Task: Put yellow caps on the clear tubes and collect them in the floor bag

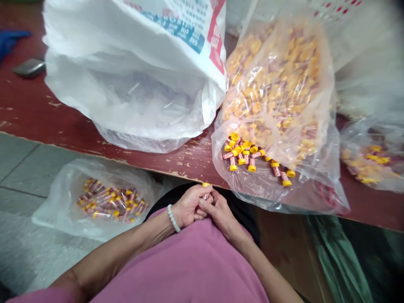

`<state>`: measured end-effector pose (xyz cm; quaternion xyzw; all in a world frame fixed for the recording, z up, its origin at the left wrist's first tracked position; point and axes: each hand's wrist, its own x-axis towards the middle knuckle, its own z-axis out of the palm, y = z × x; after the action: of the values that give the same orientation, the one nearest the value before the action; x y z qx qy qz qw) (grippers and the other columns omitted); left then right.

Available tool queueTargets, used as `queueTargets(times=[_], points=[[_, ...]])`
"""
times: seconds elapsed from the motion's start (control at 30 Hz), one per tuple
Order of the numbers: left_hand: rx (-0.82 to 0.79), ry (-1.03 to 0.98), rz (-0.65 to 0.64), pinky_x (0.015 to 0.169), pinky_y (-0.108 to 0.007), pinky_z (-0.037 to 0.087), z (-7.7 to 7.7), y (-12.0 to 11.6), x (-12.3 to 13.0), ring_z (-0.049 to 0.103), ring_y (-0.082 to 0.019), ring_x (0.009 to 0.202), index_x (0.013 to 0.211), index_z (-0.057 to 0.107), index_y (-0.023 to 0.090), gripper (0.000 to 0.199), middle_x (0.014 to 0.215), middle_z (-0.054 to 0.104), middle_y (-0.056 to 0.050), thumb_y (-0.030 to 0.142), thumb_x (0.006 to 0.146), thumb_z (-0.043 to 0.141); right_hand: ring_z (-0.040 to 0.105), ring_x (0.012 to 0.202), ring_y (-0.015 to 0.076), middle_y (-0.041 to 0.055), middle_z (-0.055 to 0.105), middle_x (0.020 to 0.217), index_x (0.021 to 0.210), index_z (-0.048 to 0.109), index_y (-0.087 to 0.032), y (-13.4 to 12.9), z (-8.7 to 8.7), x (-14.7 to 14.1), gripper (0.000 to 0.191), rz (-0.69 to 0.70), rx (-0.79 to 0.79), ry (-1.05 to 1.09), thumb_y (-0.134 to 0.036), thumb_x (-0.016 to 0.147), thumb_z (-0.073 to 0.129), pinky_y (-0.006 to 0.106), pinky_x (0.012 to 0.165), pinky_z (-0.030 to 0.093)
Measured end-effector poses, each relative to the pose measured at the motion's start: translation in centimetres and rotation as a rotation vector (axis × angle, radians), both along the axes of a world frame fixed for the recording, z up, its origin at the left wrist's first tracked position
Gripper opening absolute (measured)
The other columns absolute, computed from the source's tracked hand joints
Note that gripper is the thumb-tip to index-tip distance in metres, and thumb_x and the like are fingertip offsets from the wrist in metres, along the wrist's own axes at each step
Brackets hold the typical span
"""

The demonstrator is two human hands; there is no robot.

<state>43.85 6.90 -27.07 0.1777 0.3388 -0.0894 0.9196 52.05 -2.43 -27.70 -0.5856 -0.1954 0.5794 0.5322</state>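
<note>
Both hands meet in front of my lap, just below the table edge. My left hand, with a bead bracelet at its wrist, is closed round a small tube with a yellow cap; the cap shows above its fingers. Pressed against the same tube, my right hand has its fingers bent round the pinkish body, which is mostly hidden. Up and to the right, a clear bag lies on the table with many yellow-capped tubes in it, some at its open mouth.
A large white bag with clear items inside stands on the red table. Below left, another bag holds finished-looking capped tubes. A smaller bag lies at the right; a metal object and blue cloth are at far left.
</note>
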Motion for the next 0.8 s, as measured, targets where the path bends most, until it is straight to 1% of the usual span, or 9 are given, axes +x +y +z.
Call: queueTargets(times=[0.07, 0.13, 0.27, 0.37, 0.5, 0.57, 0.63, 0.73, 0.8], points=[[-0.047, -0.048, -0.028, 0.028, -0.015, 0.009, 0.0, 0.2, -0.3, 0.019, -0.004, 0.027, 0.049, 0.038, 0.016, 0.056, 0.034, 0.022, 0.007, 0.062, 0.082, 0.041, 0.057, 0.079, 0.0136, 0.0012, 0.060, 0.088, 0.109, 0.055, -0.018, -0.1, 0.0, -0.2, 0.049, -0.011, 0.006, 0.004, -0.042, 0.070, 0.072, 0.026, 0.074, 0.048], [-0.078, -0.106, -0.006, 0.028, -0.017, 0.014, 0.0, 0.3, -0.7, 0.025, -0.006, 0.027, 0.054, 0.045, 0.015, 0.059, 0.036, 0.028, 0.006, 0.066, 0.082, 0.035, 0.058, 0.081, 0.0140, 0.0012, 0.061, 0.090, 0.112, 0.054, -0.019, -0.2, 0.1, -0.5, 0.052, 0.001, 0.008, 0.005, -0.042, 0.069, 0.073, 0.028, 0.076, 0.048], [-0.095, -0.144, 0.140, 0.027, -0.018, 0.020, -0.3, 0.2, -1.6, 0.031, -0.007, 0.029, 0.068, 0.051, 0.014, 0.048, 0.051, 0.046, 0.002, 0.050, 0.090, 0.030, 0.058, 0.087, 0.0156, 0.0017, 0.063, 0.097, 0.116, 0.052, -0.021, -0.2, 0.5, -1.0, 0.061, 0.057, -0.006, -0.054, -0.036, 0.063, 0.078, 0.031, 0.081, 0.048], [-0.098, -0.154, 0.159, 0.026, -0.019, 0.022, -0.6, 0.1, -2.0, 0.029, -0.007, 0.029, 0.063, 0.049, 0.013, 0.050, 0.050, 0.042, 0.002, 0.047, 0.092, 0.027, 0.059, 0.087, 0.0150, 0.0009, 0.063, 0.096, 0.116, 0.051, -0.021, -0.1, 0.7, -1.3, 0.060, 0.062, -0.003, -0.069, -0.035, 0.064, 0.077, 0.030, 0.081, 0.049], [-0.126, -0.161, 0.215, 0.027, -0.019, 0.023, -0.6, 0.1, -2.4, 0.025, -0.008, 0.030, 0.066, 0.051, 0.014, 0.045, 0.047, 0.038, 0.002, 0.043, 0.089, 0.026, 0.059, 0.088, 0.0155, 0.0012, 0.063, 0.097, 0.116, 0.052, -0.021, 0.2, 0.7, -1.5, 0.053, 0.075, -0.035, -0.157, -0.040, 0.070, 0.072, 0.030, 0.079, 0.049], [-0.157, -0.176, 0.240, 0.027, -0.019, 0.024, -0.5, 0.1, -2.5, 0.026, -0.008, 0.031, 0.067, 0.051, 0.014, 0.040, 0.046, 0.036, 0.003, 0.042, 0.087, 0.029, 0.060, 0.089, 0.0162, 0.0015, 0.063, 0.096, 0.116, 0.052, -0.021, 0.4, 0.6, -1.5, 0.053, 0.094, -0.068, -0.215, -0.042, 0.071, 0.070, 0.031, 0.079, 0.049], [-0.189, -0.205, 0.243, 0.028, -0.018, 0.024, -0.5, 0.2, -2.6, 0.027, -0.007, 0.033, 0.069, 0.051, 0.014, 0.031, 0.048, 0.036, 0.004, 0.040, 0.083, 0.039, 0.061, 0.087, 0.0168, 0.0015, 0.064, 0.093, 0.114, 0.052, -0.020, 0.6, 0.5, -1.5, 0.051, 0.108, -0.104, -0.260, -0.043, 0.071, 0.068, 0.032, 0.079, 0.049], [-0.177, -0.199, 0.244, 0.026, -0.016, 0.022, -0.7, 0.3, -2.5, 0.023, -0.005, 0.032, 0.074, 0.050, 0.015, 0.009, 0.048, 0.036, 0.006, 0.023, 0.073, 0.054, 0.062, 0.088, 0.0180, 0.0023, 0.064, 0.094, 0.112, 0.052, -0.019, 1.1, 0.6, -1.6, 0.048, 0.110, -0.165, -0.334, -0.043, 0.072, 0.066, 0.032, 0.079, 0.049], [-0.148, -0.172, 0.246, 0.025, -0.015, 0.021, -0.9, 0.3, -2.3, 0.019, -0.004, 0.030, 0.076, 0.050, 0.016, 0.012, 0.045, 0.033, 0.008, 0.012, 0.067, 0.057, 0.061, 0.091, 0.0186, 0.0031, 0.064, 0.098, 0.113, 0.051, -0.019, 1.4, 0.8, -1.6, 0.047, 0.116, -0.176, -0.370, -0.039, 0.072, 0.066, 0.033, 0.081, 0.049]])
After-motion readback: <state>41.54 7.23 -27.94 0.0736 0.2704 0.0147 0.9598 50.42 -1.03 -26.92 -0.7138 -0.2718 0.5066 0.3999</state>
